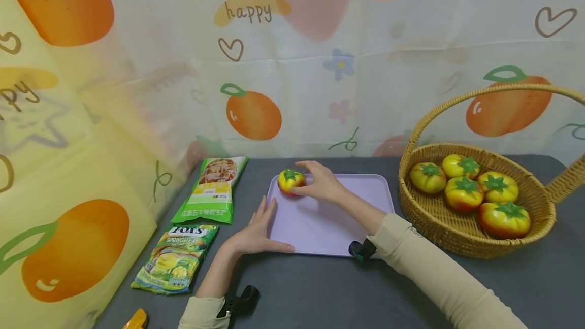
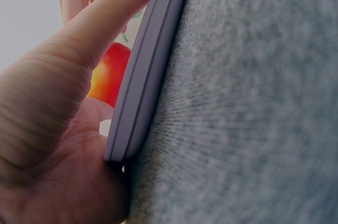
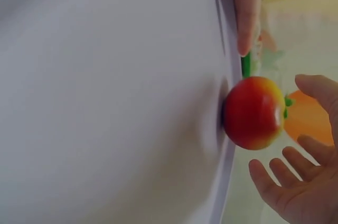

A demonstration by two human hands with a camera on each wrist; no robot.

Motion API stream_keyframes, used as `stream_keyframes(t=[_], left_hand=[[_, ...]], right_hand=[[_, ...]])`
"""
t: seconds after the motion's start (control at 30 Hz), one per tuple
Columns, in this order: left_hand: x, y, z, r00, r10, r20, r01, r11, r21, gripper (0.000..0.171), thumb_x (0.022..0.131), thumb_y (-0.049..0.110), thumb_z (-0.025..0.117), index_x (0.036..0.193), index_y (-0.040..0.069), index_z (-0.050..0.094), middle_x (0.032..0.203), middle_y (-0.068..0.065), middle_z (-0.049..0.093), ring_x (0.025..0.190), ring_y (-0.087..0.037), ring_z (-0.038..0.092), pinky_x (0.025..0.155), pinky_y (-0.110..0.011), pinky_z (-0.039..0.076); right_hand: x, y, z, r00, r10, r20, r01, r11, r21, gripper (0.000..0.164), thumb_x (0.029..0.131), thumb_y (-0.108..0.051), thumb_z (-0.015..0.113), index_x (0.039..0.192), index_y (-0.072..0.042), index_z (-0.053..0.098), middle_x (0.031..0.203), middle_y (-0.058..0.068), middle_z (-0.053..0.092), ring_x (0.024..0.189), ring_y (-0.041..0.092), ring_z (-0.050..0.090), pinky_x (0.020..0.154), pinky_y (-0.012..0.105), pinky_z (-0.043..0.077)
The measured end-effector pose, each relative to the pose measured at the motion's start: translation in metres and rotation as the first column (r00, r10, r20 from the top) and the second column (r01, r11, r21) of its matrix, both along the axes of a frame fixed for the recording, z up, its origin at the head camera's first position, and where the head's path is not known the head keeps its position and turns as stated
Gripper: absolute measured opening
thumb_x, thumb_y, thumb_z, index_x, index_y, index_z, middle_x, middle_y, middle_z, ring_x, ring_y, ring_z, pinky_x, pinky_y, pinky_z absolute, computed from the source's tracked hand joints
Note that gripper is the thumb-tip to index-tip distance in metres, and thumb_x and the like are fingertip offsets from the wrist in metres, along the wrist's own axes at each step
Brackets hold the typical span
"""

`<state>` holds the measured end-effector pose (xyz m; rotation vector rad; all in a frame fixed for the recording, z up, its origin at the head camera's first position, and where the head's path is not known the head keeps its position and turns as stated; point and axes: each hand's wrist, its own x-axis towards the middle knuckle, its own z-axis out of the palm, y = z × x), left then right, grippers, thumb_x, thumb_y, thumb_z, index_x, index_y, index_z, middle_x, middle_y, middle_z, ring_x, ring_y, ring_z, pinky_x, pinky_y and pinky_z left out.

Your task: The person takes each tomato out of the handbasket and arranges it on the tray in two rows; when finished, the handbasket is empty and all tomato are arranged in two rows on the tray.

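A red and yellow tomato (image 1: pixel 289 182) with a green leafy top sits in the far left corner of a pale purple tray (image 1: pixel 338 227). My right hand (image 1: pixel 320 183) is beside it, fingers spread; in the right wrist view a gap separates the fingertips (image 3: pixel 261 174) from the tomato (image 3: pixel 254 113). At the tray's near left corner rests my left hand (image 1: pixel 256 232), its thumb along the front edge and its fingers extended along the left side. The left wrist view shows that thumb (image 2: pixel 113 15) straight against the tray rim (image 2: pixel 140 81).
A wicker basket (image 1: pixel 411 217) with a tall handle holds several similar tomatoes (image 1: pixel 463 194) at the right. Left of the tray lie a green food packet (image 1: pixel 207 192) and a Fox's packet (image 1: pixel 175 260). Part of an orange-yellow item (image 1: pixel 136 320) shows at the bottom edge.
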<state>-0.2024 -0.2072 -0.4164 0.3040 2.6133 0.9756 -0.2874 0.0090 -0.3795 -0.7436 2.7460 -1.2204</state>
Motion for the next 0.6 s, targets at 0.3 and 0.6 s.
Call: stream_keyframes(t=[0.3,0.6], left_hand=[[-0.002,0.001,-0.004,1.0,0.0,-0.014,0.0,1.0,-0.018,0.122,0.069,0.052,0.083,0.158,0.013,0.009,0.161,-0.018,-0.016,0.143,-0.05,-0.005,0.106,-0.072,0.012],[-0.002,-0.001,-0.002,1.0,-0.011,-0.005,0.011,1.0,-0.02,0.121,0.07,0.053,0.082,0.158,0.014,0.008,0.161,-0.017,-0.017,0.144,-0.049,-0.006,0.107,-0.071,0.01]], right_hand=[[0.017,0.03,0.007,0.999,0.005,0.042,-0.002,0.998,-0.06,0.065,0.083,-0.026,0.078,0.139,-0.008,0.051,0.141,0.013,0.051,0.128,0.033,0.047,0.096,0.044,0.049],[0.037,0.061,0.018,0.998,0.015,0.067,-0.009,0.997,-0.08,0.063,0.085,-0.024,0.076,0.141,-0.011,0.05,0.142,0.012,0.049,0.13,0.029,0.045,0.096,0.045,0.049]])
